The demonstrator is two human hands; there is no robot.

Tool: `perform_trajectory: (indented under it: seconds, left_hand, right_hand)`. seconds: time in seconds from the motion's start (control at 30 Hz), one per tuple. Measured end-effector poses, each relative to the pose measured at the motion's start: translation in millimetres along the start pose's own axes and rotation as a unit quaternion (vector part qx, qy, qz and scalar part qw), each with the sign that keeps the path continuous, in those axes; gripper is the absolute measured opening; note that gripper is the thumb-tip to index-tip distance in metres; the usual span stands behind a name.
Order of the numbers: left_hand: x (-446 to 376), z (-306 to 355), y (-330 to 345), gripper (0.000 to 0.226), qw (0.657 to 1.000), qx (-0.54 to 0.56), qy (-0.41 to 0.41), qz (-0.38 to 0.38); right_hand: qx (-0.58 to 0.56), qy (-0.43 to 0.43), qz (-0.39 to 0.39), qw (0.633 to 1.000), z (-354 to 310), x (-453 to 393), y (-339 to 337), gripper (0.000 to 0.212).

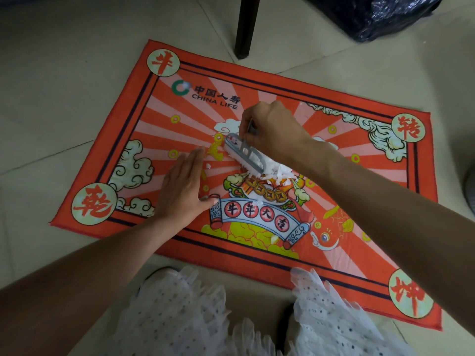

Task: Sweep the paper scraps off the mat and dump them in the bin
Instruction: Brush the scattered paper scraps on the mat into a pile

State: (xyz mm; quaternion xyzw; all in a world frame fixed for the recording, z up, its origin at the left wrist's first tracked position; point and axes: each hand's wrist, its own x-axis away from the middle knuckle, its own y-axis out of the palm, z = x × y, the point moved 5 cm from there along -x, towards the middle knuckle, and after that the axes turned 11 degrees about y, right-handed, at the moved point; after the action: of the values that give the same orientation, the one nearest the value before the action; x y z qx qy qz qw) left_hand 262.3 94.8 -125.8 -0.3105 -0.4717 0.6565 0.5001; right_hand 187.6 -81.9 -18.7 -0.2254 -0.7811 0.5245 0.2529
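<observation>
Right now you are crouching over the red printed mat (257, 265), which is lying on the pale tiled floor (64, 86) and filling the middle of the frame. Your right hand (272, 129), at the centre of the frame, is curling its fingers round the handle of a small grey brush (244, 151), and the brush head is slanting down onto the mat with its bristles touching a heap of white paper scraps (275, 173). That heap is sitting just below and to the right of the brush, near the middle of the mat, and a few loose scraps are lying apart from it, one just left of the brush and one lower down on the blue banner print. Your left hand (185, 186), left of centre, is lying flat on the mat with its fingers straight and pressed together, holding nothing, its fingertips pointing toward the brush head. At the upper right of the frame a black plastic bag (380, 16) is sitting on the floor, well apart from the scraps. A dark furniture leg (245, 27) is standing on the floor just above the mat's top edge. Your white dotted garment (180, 317) is filling the bottom of the frame.
</observation>
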Motion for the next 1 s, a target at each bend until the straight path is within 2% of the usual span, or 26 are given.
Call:
perform_trajectory:
  seconds: [0.23,0.5,0.63,1.0]
  left_hand:
    - [-1,-1,0,0.115,1.0,0.0,-0.001,-0.001]
    - [1,-14,-7,0.122,1.0,-0.02,-0.015,-0.012]
    - [2,-21,-10,0.127,1.0,-0.02,-0.01,-0.016]
    - [4,-17,-10,0.128,0.999,-0.022,-0.015,-0.016]
  right_hand:
    - [-0.034,-0.025,0.015,0.999,-4,6,-12,0.014]
    - [-0.118,-0.014,-0.051,0.992,-23,-8,11,0.012]
    - [-0.09,-0.02,-0.065,0.994,-34,-22,28,0.014]
    - [-0.026,0.064,-0.007,0.998,7,-33,12,0.019]
